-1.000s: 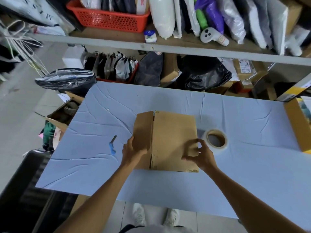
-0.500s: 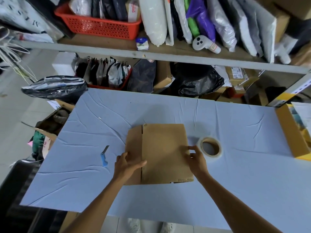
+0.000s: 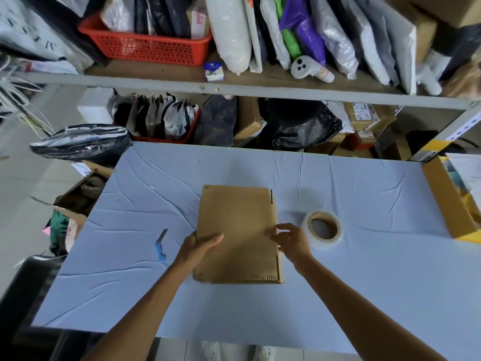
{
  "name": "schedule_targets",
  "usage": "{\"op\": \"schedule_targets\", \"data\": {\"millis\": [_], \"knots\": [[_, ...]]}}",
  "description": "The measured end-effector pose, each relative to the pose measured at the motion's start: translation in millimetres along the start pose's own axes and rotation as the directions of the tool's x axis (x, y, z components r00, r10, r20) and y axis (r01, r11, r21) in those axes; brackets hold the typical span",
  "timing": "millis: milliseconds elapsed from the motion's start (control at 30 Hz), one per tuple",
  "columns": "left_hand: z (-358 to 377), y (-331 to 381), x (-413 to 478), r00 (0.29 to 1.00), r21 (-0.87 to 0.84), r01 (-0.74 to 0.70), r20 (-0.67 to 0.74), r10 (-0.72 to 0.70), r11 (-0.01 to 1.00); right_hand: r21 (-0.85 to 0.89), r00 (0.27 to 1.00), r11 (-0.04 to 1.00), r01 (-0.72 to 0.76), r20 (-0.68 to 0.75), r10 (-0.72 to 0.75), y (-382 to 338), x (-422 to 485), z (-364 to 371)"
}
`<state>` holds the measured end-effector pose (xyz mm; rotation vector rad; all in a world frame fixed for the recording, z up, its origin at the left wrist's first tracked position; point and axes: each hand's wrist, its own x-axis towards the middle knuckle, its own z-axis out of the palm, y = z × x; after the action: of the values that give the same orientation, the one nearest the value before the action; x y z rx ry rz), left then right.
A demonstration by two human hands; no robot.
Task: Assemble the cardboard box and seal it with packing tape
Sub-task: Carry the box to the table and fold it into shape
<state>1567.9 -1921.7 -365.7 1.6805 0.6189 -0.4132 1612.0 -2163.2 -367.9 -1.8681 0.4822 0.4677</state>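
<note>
A flattened brown cardboard box (image 3: 236, 230) lies on the table with the light blue cover (image 3: 364, 282), near its middle. My left hand (image 3: 197, 247) grips the box's left edge, thumb on top. My right hand (image 3: 290, 241) touches the right edge with its fingertips, fingers spread. A roll of clear packing tape (image 3: 322, 228) lies flat on the table just right of the box, next to my right hand.
A small blue utility knife (image 3: 160, 246) lies left of the box. An open yellow carton (image 3: 453, 204) sits at the table's right edge. Shelves with a red basket (image 3: 145, 46), bags and parcels stand behind. An open box (image 3: 78, 199) sits on the floor at left.
The left flap that stuck out has been folded under, so the box now lies as one flat panel. My left hand shifted onto its left edge; the view moved closer.
</note>
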Motion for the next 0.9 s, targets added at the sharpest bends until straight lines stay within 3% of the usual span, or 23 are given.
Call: {"op": "schedule_targets", "data": {"millis": [133,300,467,633,900], "knots": [[2,0,3,0.994,0.173,-0.082,-0.051,0.092,0.982,0.019,0.995,0.999,-0.036,0.092,0.034,5,2,-8],[-3,5,7,0.99,0.171,-0.107,-0.071,0.12,0.98,0.177,0.983,0.981,-0.075,0.178,0.043,-1,0,-25],[-12,5,9,0.997,0.089,-0.077,0.011,0.077,0.993,0.069,0.959,0.996,-0.047,0.282,0.026,-10,5,-33],[-19,23,7,0.986,0.051,-0.159,0.057,0.156,0.986,-0.058,0.938,0.998,0.01,0.347,0.01,-23,5,-40],[-14,41,0,0.944,-0.042,-0.325,-0.064,0.322,0.945,0.076,0.946,0.946,0.316,0.056,-0.321,-40,-6,-36]]}}
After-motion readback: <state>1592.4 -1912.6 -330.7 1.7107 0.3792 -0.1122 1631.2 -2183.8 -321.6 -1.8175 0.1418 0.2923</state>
